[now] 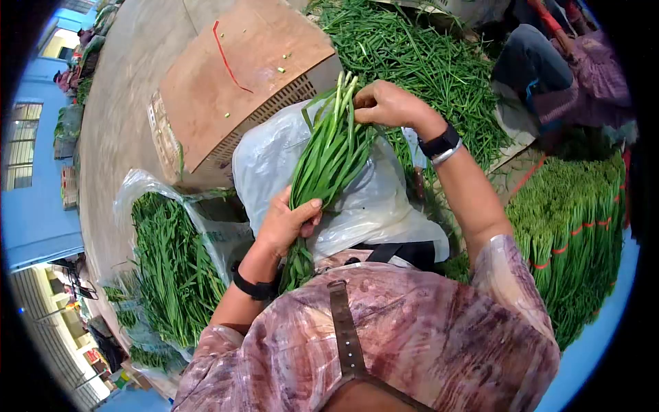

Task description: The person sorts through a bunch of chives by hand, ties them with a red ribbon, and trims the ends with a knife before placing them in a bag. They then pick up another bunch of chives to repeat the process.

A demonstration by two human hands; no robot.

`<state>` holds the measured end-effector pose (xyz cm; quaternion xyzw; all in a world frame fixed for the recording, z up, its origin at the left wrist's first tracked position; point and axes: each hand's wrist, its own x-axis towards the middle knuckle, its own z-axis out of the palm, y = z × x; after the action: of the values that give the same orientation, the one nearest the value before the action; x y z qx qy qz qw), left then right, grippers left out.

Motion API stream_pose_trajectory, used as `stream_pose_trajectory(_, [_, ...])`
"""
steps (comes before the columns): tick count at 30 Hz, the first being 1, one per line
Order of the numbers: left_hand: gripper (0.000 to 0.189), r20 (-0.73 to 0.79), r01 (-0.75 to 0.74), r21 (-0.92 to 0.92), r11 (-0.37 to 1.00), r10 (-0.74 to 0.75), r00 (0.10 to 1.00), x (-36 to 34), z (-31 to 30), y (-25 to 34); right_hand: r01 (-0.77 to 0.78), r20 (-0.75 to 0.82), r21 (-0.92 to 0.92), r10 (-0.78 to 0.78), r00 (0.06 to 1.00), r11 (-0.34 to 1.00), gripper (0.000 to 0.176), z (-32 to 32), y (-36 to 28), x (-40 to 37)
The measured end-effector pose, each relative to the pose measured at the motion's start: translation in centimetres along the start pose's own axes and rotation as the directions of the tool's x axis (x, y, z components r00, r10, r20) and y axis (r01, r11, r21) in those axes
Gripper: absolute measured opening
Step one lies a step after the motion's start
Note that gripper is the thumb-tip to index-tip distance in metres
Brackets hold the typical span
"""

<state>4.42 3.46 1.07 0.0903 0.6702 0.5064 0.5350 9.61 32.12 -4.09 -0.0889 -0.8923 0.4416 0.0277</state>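
A bundle of long green chive stalks (pixel 329 158) lies slanted over a white plastic sheet (pixel 374 199) on my lap. My left hand (pixel 288 223) is closed around the bundle low down, thumb across the leaves. My right hand (pixel 388 104) pinches the pale stalk ends at the top of the bundle. Both wrists carry dark bands, with a silver bangle on the right one.
A cardboard-topped box (pixel 240 75) stands ahead. Loose chives are heaped behind it (pixel 419 62) and in a plastic bag at my left (pixel 168 261). Tied bunches with red bands (pixel 576 226) are stacked at my right. Another person sits at the upper right (pixel 570 69).
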Motion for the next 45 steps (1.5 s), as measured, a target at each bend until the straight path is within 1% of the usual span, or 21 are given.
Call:
stream_pose_trajectory(6, [0.017, 0.06, -0.011, 0.04, 0.999, 0.009, 0.998, 0.0, -0.2, 0.0, -0.105, -0.209, 0.196, 0.146, 0.967, 0.975, 0.03, 2.6, 0.8, 0.5])
stream_pose_trajectory(7, [0.017, 0.072, -0.008, 0.04, 0.999, 0.006, 0.997, 0.0, -0.2, 0.1, -0.147, -0.223, 0.112, 0.169, 0.96, 0.983, 0.027, 2.7, 0.8, 0.6])
stream_pose_trajectory(10, [0.017, 0.082, -0.023, 0.055, 0.998, 0.018, 0.996, -0.3, 0.2, 0.4, -0.184, -0.574, -0.151, 0.065, 0.817, 0.971, 0.022, 3.4, 0.0, 0.8])
stream_pose_trajectory(11, [0.017, 0.089, -0.028, 0.067, 0.997, 0.022, 0.996, -0.3, 0.1, 0.3, -0.246, -0.565, -0.193, 0.097, 0.82, 0.95, 0.019, 2.4, -0.1, 0.7])
stream_pose_trajectory(13, [0.017, 0.101, -0.039, 0.089, 0.995, 0.03, 0.994, -0.3, 0.0, 0.0, -0.4, -0.643, -0.229, 0.17, 0.747, 0.888, 0.021, 0.8, 3.6, 2.0])
stream_pose_trajectory(15, [0.018, 0.089, -0.034, 0.107, 0.994, 0.024, 0.996, -0.6, 0.2, 0.0, -0.513, -0.712, -0.147, 0.27, 0.648, 0.846, 0.02, -2.0, 6.6, 2.1])
stream_pose_trajectory(18, [0.021, 0.085, -0.058, 0.116, 0.992, 0.048, 0.995, -0.5, 0.3, 0.0, -0.3, -0.7, -0.119, 0.134, 0.701, 0.947, 0.037, -4.3, 5.6, 0.8])
stream_pose_trajectory(20, [0.022, 0.091, -0.088, 0.157, 0.984, 0.074, 0.993, -0.3, 0.3, -0.1, 0.052, -0.489, -0.311, -0.207, 0.848, 0.949, 0.048, -4.0, 1.7, -0.1])
stream_pose_trajectory(21, [0.022, 0.091, -0.105, 0.194, 0.975, 0.089, 0.992, -0.2, 0.4, -0.2, 0.236, -0.353, -0.365, -0.369, 0.86, 0.9, 0.054, -3.5, -0.4, -0.6])
stream_pose_trajectory(22, [0.022, 0.094, -0.122, 0.233, 0.965, 0.102, 0.99, -0.2, 0.4, -0.3, 0.276, -0.243, -0.238, -0.332, 0.911, 0.931, 0.045, -2.7, -2.0, -1.1])
stream_pose_trajectory(24, [0.027, 0.111, -0.116, 0.231, 0.966, 0.092, 0.99, -0.2, 0.3, -0.4, 0.284, 0.033, -0.202, -0.283, 0.959, 0.937, 0.033, -2.3, -1.9, -0.4])
stream_pose_trajectory(25, [0.03, 0.117, -0.115, 0.227, 0.967, 0.09, 0.989, -0.2, 0.2, -0.3, 0.266, 0.005, -0.146, -0.268, 0.963, 0.953, 0.022, -1.7, -1.2, 0.0])
stream_pose_trajectory(28, [0.041, 0.152, -0.264, 0.391, 0.882, 0.221, 0.963, -0.7, 0.7, 0.7, 0.167, -0.079, -0.19, -0.185, 0.98, 0.968, 0.018, -1.2, -1.6, -0.3])
stream_pose_trajectory(29, [0.044, 0.156, -0.268, 0.355, 0.896, 0.225, 0.962, -0.8, 0.6, 0.4, 0.161, -0.202, -0.289, -0.224, 0.953, 0.944, 0.014, -0.4, -1.0, -0.2])
stream_pose_trajectory(34, [0.049, 0.154, -0.364, 0.305, 0.88, 0.331, 0.931, -0.1, 0.5, -1.0, -0.181, -0.452, -0.389, -0.016, 0.892, 0.903, 0.016, -0.4, 1.1, 0.7])
stream_pose_trajectory(36, [0.044, 0.118, -0.268, 0.284, 0.921, 0.244, 0.963, -0.2, 0.2, -1.2, -0.292, -0.561, -0.351, 0.049, 0.826, 0.89, 0.023, -1.6, 4.3, 1.5])
stream_pose_trajectory(38, [0.038, 0.072, -0.153, 0.187, 0.97, 0.142, 0.987, -0.4, 0.2, -1.0, -0.376, -0.615, -0.134, 0.22, 0.757, 0.917, 0.028, -3.9, 8.3, 1.6])
stream_pose_trajectory(39, [0.035, 0.049, -0.088, 0.098, 0.991, 0.083, 0.995, -0.8, 0.3, -0.6, -0.49, -0.55, -0.156, 0.337, 0.764, 0.858, 0.037, -5.6, 8.0, 0.7])
stream_pose_trajectory(40, [0.032, 0.029, -0.025, 0.006, 1.0, 0.024, 0.999, -0.9, 0.3, -0.3, -0.624, -0.647, -0.255, 0.349, 0.678, 0.739, 0.044, -5.4, 8.7, 0.3])
stream_pose_trajectory(42, [0.027, 0.134, 0.038, -0.149, 0.988, -0.018, 0.991, -0.6, -0.7, -0.6, -0.631, -0.738, -0.364, 0.202, 0.644, 0.685, 0.048, -4.5, 8.9, -1.1])
stream_pose_trajectory(45, [0.029, 0.248, 0.113, -0.374, 0.92, -0.018, 0.969, -0.4, -1.2, -0.9, -0.287, -0.572, -0.04, 0.214, 0.792, 0.957, 0.049, -3.5, 4.9, -2.0])
